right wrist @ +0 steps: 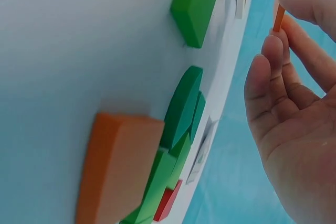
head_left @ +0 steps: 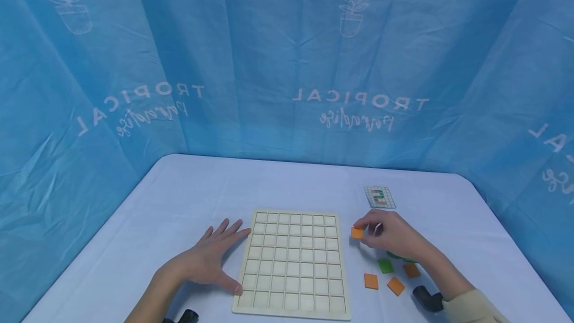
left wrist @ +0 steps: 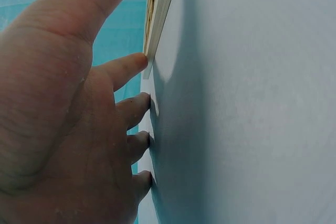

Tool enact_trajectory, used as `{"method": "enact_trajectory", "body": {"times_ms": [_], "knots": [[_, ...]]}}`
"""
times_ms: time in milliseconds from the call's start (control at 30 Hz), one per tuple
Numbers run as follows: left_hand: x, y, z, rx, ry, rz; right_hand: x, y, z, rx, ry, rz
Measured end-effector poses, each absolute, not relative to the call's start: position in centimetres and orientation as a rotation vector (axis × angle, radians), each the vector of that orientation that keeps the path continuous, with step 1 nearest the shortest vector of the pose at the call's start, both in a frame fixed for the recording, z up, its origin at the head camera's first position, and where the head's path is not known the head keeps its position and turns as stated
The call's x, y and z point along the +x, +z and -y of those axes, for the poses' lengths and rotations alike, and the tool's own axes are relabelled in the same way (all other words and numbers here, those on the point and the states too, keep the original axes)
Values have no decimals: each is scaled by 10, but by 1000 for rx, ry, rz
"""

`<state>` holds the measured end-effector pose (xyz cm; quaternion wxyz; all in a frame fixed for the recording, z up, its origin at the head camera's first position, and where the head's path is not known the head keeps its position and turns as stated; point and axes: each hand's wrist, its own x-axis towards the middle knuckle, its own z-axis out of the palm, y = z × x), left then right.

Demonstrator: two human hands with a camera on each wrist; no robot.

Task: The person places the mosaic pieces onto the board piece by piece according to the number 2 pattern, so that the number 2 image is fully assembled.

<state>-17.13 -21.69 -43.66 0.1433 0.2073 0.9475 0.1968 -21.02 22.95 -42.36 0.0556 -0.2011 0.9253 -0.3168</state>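
Note:
A pale wooden grid board [head_left: 291, 268] with bare square cells lies flat at the middle front of the table. My left hand [head_left: 208, 258] is spread at its left side, thumb and index fingertip touching the board's edge. In the left wrist view the index fingertip [left wrist: 139, 62] meets the board's side, and the other fingertips reach the tabletop. Just right of the board, my right hand [head_left: 392, 233] pinches an orange square tile [head_left: 357, 233] between thumb and fingers. The right wrist view shows this tile [right wrist: 280, 9] edge-on, raised off the table.
Loose orange tiles [head_left: 371, 281] and a green tile [head_left: 385, 265] lie right of the board. Dark green pieces [right wrist: 184, 109] and a red piece [right wrist: 168, 201] are partly covered by my right arm in the head view. Behind it lies a pattern card [head_left: 379, 197]. Blue curtains [head_left: 287, 64] enclose the table.

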Motion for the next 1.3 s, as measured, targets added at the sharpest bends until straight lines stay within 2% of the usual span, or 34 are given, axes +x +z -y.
{"method": "enact_trajectory", "body": {"times_ms": [1300], "knots": [[-170,-436,215,624,586,-2730,-236,-423,-170,-791,-1089,-2662]]}}
